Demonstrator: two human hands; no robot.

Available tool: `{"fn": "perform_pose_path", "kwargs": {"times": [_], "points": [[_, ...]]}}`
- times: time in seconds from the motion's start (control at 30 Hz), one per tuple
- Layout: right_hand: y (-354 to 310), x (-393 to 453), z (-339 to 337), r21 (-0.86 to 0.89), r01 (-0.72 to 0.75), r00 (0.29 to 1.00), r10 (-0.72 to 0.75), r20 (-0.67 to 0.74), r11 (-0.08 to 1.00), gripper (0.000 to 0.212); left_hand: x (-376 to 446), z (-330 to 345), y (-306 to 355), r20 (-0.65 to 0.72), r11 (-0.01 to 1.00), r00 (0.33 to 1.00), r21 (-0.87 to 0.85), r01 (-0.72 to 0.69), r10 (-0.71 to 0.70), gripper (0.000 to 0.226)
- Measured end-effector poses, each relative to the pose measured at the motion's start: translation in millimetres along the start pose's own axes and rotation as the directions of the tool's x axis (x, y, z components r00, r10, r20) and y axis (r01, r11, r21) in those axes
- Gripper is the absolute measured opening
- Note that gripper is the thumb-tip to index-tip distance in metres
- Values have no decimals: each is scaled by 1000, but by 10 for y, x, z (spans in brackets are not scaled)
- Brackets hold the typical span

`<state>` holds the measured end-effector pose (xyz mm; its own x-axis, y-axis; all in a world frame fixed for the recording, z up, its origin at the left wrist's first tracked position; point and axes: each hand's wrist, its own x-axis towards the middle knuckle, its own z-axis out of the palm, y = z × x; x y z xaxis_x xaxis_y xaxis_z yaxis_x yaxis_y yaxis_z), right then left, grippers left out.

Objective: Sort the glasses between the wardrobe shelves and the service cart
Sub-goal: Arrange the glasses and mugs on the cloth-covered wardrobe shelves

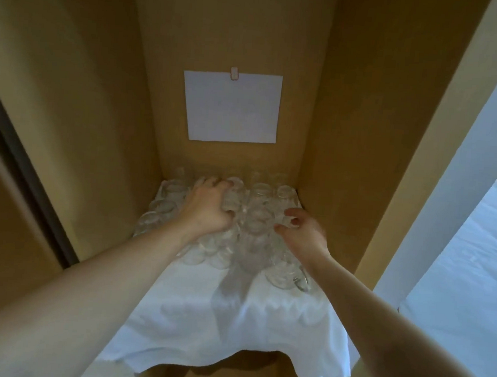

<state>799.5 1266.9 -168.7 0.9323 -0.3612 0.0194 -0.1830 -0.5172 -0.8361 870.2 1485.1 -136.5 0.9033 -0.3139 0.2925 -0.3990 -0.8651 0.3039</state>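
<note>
Several clear glasses point(257, 218) stand packed together at the back of a wardrobe shelf covered by a white cloth point(231, 321). My left hand point(207, 209) reaches in from the left, and its fingers curl round one glass point(233, 199) in the middle of the group. My right hand point(303, 231) reaches in from the right and pinches the rim of another glass point(287, 221) between thumb and fingers. A glass mug with a handle point(291, 276) stands at the front right of the group. The service cart is out of view.
Brown wardrobe walls close in the shelf on the left point(78, 100) and right point(350, 122). A blank white sheet point(233, 106) is clipped to the back panel. The cloth hangs over the shelf's front edge. White bedding point(473, 265) lies at far right.
</note>
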Motion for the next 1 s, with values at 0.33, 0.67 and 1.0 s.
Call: {"fn": "perform_pose_path", "kwargs": {"times": [0.33, 0.67, 1.0], "points": [[-528, 140, 225, -81, 135, 990, -132, 39, 988, 67, -98, -431, -593, -53, 994, 993, -15, 106, -107, 70], [-1060, 235, 598, -122, 195, 981, -192, 38, 973, 69, -42, -685, -1003, -122, 980, 979, -134, 149, -165, 55], [-1486, 394, 935, -104, 232, 972, -234, -7, 967, 70, 139, -785, -1159, -190, 963, 964, -228, 143, -188, 52]]}}
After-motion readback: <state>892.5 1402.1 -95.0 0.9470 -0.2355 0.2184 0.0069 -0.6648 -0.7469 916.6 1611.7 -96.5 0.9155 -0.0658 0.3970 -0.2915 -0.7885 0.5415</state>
